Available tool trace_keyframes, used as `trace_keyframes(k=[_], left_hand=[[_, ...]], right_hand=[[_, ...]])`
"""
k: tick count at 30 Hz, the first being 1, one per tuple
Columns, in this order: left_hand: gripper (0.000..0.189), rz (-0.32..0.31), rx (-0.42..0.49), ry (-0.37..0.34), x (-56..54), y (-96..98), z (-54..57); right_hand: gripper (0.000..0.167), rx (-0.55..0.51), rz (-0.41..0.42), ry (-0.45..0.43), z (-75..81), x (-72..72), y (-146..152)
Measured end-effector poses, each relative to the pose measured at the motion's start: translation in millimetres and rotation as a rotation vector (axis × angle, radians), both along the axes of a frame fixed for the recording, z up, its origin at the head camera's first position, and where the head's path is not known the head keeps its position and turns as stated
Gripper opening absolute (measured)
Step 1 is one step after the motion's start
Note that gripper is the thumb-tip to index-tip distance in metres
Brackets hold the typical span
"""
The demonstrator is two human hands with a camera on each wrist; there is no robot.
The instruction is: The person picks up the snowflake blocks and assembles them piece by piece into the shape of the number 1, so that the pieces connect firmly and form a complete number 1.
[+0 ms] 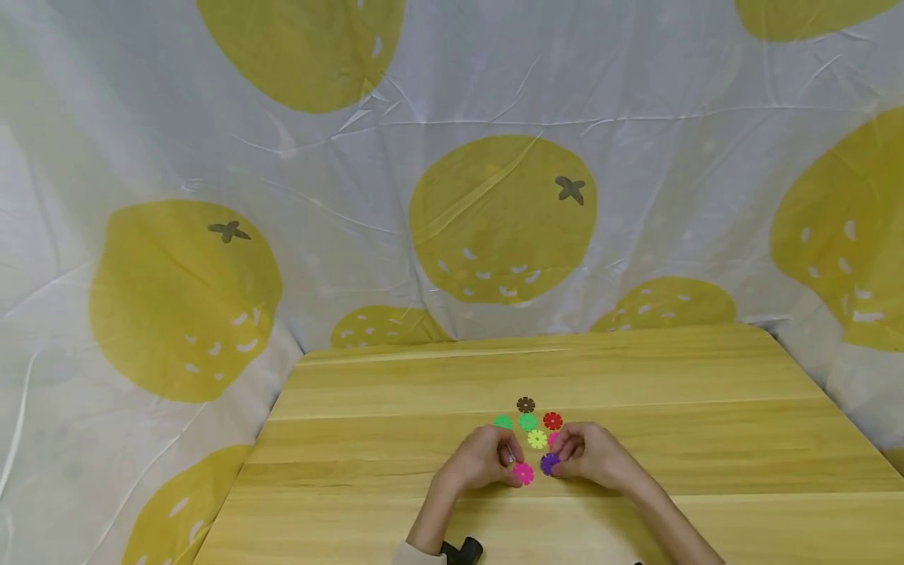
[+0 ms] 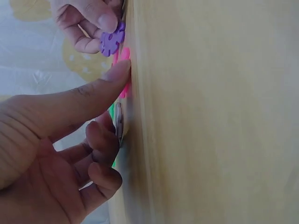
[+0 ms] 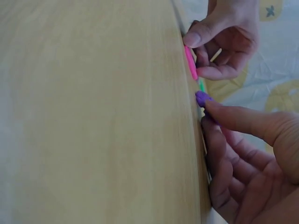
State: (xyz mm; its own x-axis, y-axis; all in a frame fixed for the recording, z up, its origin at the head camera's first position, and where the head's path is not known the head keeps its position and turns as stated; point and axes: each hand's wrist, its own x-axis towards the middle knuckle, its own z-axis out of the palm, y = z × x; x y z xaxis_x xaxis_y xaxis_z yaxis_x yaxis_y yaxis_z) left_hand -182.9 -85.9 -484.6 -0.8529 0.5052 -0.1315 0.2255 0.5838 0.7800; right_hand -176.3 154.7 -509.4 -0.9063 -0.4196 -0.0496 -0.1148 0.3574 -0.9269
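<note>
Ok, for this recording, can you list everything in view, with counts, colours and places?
Held pink disc: one, pink, in left hand
Purple disc: one, purple, in right hand
Other pink disc: one, pink, partly hidden by right hand
Green discs: two, green, side by side, left one partly hidden
Brown disc: one, brown, farthest back
Red disc: one, red, right of the green pair
Yellow disc: one, yellow, nearer than red
Small object: one, greyish, at left fingers, unclear
Table: one, wood-coloured, beneath
Cloth: white, yellow fruit prints, behind
Black object: one, black, by left wrist
Sleeve: one, pale, left arm
Hands: two, over table
</note>
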Motion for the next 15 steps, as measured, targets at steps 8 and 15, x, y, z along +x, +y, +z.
trace_keyframes(k=[8, 15], left_hand=[[0.029, -0.068, -0.002, 0.03, -1.5, 1.8, -1.0], [0.02, -0.096, 0.042, 0.023, -4.4, -2.6, 0.4]], right_hand=[[0.025, -0.096, 0.046, -0.062, -0.3, 0.1, -2.7], [0.026, -0.119, 0.045, -0.077, 3.1, 0.4, -3.2]])
